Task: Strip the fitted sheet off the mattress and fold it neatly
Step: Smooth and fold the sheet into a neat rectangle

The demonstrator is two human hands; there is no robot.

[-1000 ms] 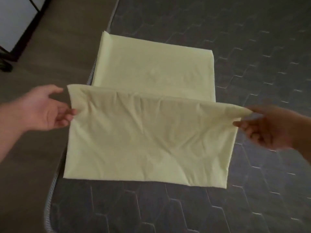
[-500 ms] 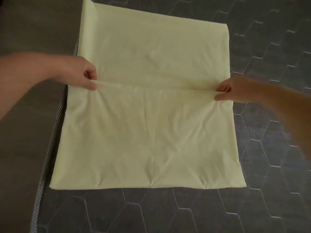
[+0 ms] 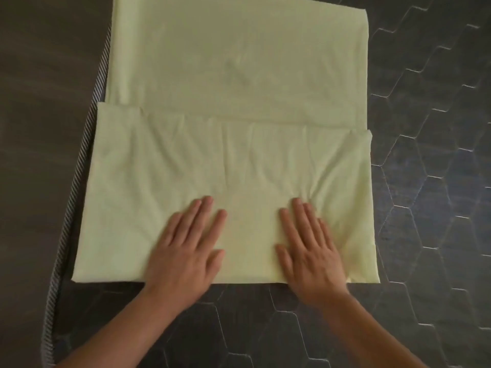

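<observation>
The pale yellow fitted sheet point(image 3: 233, 83) lies folded on the dark mattress point(image 3: 419, 181), which has a hexagon quilt pattern. Its near part is folded up over the far part, with the fold's free edge running across the middle. That near layer is wrinkled. My left hand point(image 3: 186, 251) lies flat on the near layer with straight fingers. My right hand point(image 3: 310, 251) presses flat beside it, a little to the right. Both hands sit close to the sheet's near edge.
The mattress's striped piped edge point(image 3: 77, 187) runs down the left side, just beside the sheet. Beyond it is dark brown floor point(image 3: 39, 102). Bare mattress stretches to the right and toward me.
Both hands have let go of the folded edge they pinched and laid it down. They have moved toward me and now press flat on the near layer.
</observation>
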